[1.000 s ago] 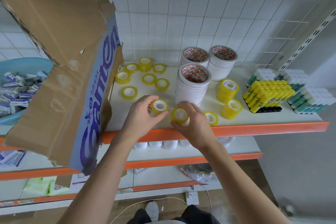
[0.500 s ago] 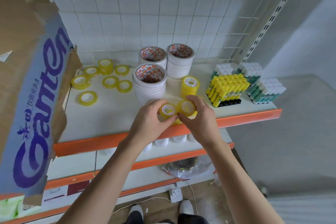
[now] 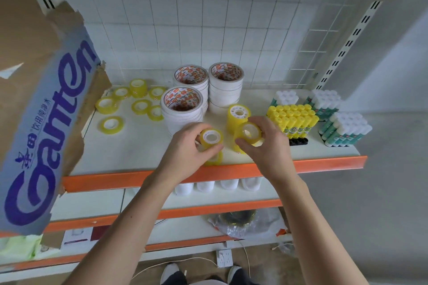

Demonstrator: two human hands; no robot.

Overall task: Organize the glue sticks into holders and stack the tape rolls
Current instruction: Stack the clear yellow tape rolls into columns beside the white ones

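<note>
My left hand [image 3: 188, 149] pinches a small yellow tape roll [image 3: 211, 137] just above another yellow roll [image 3: 214, 159] lying near the shelf's front edge. My right hand [image 3: 266, 146] holds a second yellow tape roll [image 3: 249, 132], tilted, in front of a short yellow roll stack [image 3: 238, 114]. Several loose yellow rolls [image 3: 140, 105] lie at the shelf's left. Three stacks of white tape [image 3: 183, 109] stand in the middle. Yellow glue sticks [image 3: 294, 120] in a black holder and white-capped green glue sticks [image 3: 345, 132] sit at the right.
A torn cardboard box [image 3: 46, 99] with blue lettering hangs over the shelf's left end. The white shelf [image 3: 139, 157] has an orange front lip. White cups [image 3: 216, 185] stand on the shelf below. A plastic bag [image 3: 245, 224] lies lower down.
Both hands carried their yellow rolls to the right along the shelf front. The two rolls, touching half a second ago, are now apart, and the right one is raised and tilted.
</note>
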